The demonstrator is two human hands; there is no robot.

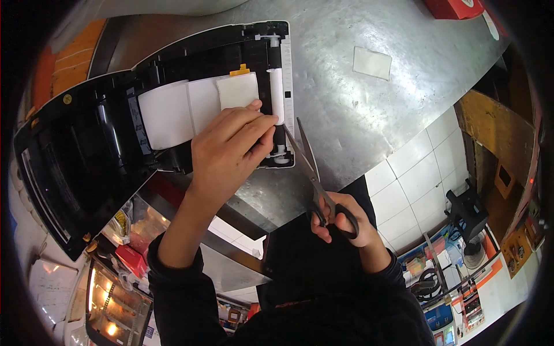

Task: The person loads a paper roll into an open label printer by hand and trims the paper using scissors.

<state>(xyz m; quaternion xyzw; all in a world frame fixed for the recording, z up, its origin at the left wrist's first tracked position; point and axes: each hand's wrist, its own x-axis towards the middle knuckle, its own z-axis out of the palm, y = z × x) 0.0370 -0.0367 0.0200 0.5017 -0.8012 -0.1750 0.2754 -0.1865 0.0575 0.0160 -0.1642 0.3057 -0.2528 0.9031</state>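
While the parted blades of the scissors (314, 180) point up at the roller (274, 56) of the open printer (190, 57), the likeliest mishap is a nicked finger: one tip stands just beside the fingertips of the left hand (231, 138), and a small slip of the right hand (346, 216) could close that gap. The right hand has its fingers wrapped through the handles, gripping them; the left hand's fingers are bent together at the lower end of the white band (277, 92) around the roller, though I cannot tell whether they pinch it or only press. The scissors lie partly over the printer's edge, so a blade pushed too hard could score the roller's dark surface or catch the rim. The left hand also covers part of the paper strip (205, 98), and leaning on it could crease it or drag it askew. On the metal table (340, 115), a pale slip (372, 63) lies well apart from the blades, so it seems at little risk
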